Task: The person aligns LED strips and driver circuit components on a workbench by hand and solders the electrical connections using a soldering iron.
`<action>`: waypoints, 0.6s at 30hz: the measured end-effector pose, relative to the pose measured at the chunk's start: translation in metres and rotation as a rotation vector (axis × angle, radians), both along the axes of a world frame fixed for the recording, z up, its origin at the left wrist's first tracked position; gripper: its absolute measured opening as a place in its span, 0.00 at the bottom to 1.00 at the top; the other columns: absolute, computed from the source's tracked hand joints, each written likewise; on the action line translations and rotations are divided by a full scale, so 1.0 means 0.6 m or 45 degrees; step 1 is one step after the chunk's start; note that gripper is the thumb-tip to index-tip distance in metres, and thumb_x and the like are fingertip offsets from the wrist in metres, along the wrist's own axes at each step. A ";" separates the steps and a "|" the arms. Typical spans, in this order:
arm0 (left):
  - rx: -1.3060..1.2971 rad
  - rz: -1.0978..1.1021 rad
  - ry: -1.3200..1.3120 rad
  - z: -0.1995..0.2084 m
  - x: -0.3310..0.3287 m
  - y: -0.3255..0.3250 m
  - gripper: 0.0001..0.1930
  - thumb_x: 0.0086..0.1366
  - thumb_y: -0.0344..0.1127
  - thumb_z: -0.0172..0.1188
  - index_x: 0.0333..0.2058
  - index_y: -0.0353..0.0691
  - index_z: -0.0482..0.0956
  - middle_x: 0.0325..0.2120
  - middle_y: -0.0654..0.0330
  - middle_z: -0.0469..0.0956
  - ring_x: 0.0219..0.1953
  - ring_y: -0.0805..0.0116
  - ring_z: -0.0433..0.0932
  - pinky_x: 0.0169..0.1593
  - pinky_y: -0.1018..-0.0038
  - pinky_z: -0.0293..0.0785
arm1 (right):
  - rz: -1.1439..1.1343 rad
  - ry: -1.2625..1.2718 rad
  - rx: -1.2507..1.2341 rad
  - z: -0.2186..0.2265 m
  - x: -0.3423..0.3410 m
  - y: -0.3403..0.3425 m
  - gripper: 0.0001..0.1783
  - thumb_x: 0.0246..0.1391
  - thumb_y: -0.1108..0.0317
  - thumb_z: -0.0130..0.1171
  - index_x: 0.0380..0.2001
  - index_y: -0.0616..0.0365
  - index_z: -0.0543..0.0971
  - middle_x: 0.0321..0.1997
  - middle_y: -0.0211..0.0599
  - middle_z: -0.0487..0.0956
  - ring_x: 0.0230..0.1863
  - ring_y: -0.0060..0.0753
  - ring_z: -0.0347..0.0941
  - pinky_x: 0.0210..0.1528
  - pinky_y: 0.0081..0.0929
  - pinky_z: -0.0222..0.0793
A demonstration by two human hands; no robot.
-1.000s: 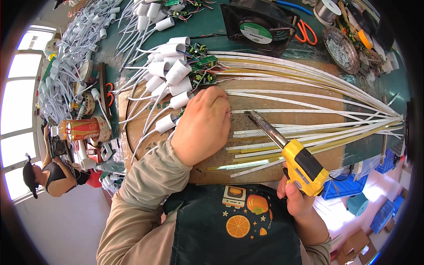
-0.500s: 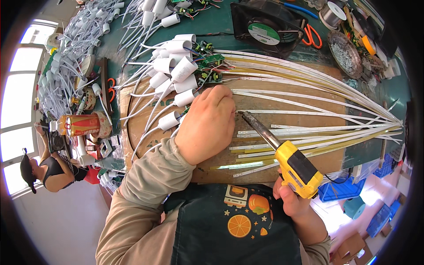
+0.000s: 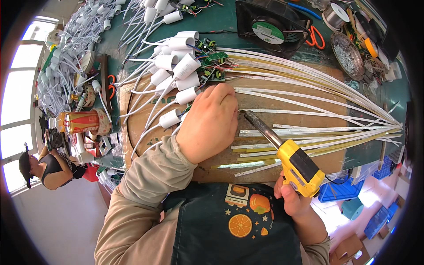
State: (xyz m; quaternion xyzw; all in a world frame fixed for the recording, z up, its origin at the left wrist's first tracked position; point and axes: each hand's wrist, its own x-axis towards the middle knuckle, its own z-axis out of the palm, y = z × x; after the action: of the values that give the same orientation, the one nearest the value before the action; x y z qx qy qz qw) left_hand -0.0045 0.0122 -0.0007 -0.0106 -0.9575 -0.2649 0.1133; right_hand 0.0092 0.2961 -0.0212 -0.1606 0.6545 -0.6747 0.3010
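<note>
left hand [image 3: 206, 124]: fingers curled, can't tell hold | right hand [image 3: 290, 195]: wrapped round yellow soldering gun [image 3: 302, 169] | tip [image 3: 250, 116] near 1 white strip [image 3: 304, 112]

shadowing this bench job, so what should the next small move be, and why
Perhaps touch the dark tip of the yellow gun-shaped tool lightly to the end of the white strip: the right hand has it aimed there, beside the left hand, though whether they touch is unclear.
</note>
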 end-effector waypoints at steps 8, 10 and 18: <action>-0.011 0.007 0.007 0.001 0.001 0.000 0.04 0.53 0.25 0.59 0.29 0.34 0.75 0.40 0.52 0.74 0.42 0.51 0.74 0.48 0.63 0.71 | -0.033 -0.164 -0.022 0.011 -0.003 -0.002 0.35 0.56 0.52 0.60 0.56 0.68 0.64 0.21 0.34 0.68 0.19 0.23 0.63 0.21 0.22 0.63; -0.023 0.007 -0.006 0.001 0.001 -0.001 0.04 0.53 0.25 0.59 0.29 0.34 0.76 0.40 0.52 0.74 0.42 0.51 0.74 0.48 0.63 0.71 | -0.028 -0.155 -0.009 0.011 -0.003 -0.002 0.35 0.56 0.52 0.61 0.56 0.68 0.64 0.21 0.34 0.68 0.19 0.23 0.64 0.21 0.22 0.63; -0.003 0.000 -0.006 0.001 0.000 0.000 0.04 0.53 0.25 0.59 0.29 0.34 0.75 0.39 0.53 0.73 0.42 0.51 0.74 0.48 0.63 0.71 | -0.051 -0.100 0.010 -0.002 0.004 0.002 0.32 0.57 0.54 0.61 0.54 0.67 0.65 0.21 0.33 0.68 0.19 0.23 0.63 0.21 0.22 0.64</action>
State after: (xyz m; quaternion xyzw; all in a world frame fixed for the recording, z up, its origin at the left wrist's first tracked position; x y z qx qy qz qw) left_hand -0.0043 0.0121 0.0000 -0.0103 -0.9582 -0.2636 0.1110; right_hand 0.0115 0.2974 -0.0226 -0.1195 0.6480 -0.6838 0.3135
